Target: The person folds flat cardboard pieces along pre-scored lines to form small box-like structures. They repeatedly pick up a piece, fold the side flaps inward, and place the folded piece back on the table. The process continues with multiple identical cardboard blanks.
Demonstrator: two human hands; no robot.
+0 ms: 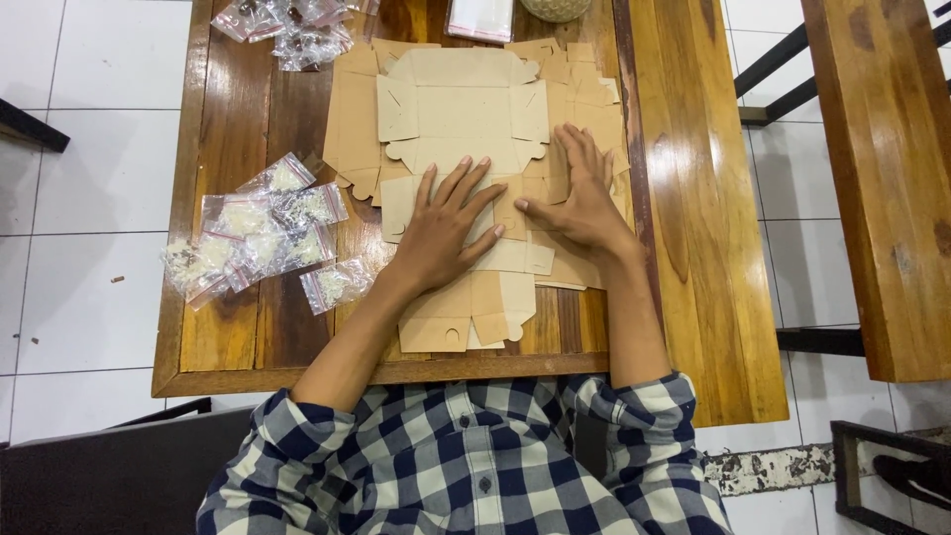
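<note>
While both spread flat, left hand [446, 233] and right hand [580, 198] press matte die-cut cardboard [461, 109].

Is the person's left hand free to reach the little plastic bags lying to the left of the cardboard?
Probably yes. The left hand lies flat on the flat cardboard box blanks, holding nothing, and the small clear zip bags lie beside it on bare wooden table with nothing between.

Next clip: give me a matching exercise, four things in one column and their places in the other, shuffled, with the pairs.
Things:
1. left hand
2. right hand
3. small clear bags with white contents
4. flat cardboard box blank

Places:
A. table's left part, beside the cardboard
B. flat on the cardboard, by the table's right edge
C. unfolded, beyond the fingertips
D. flat on the cardboard, mid-table

Pairs: 1-D, 2-B, 3-A, 4-C
</note>
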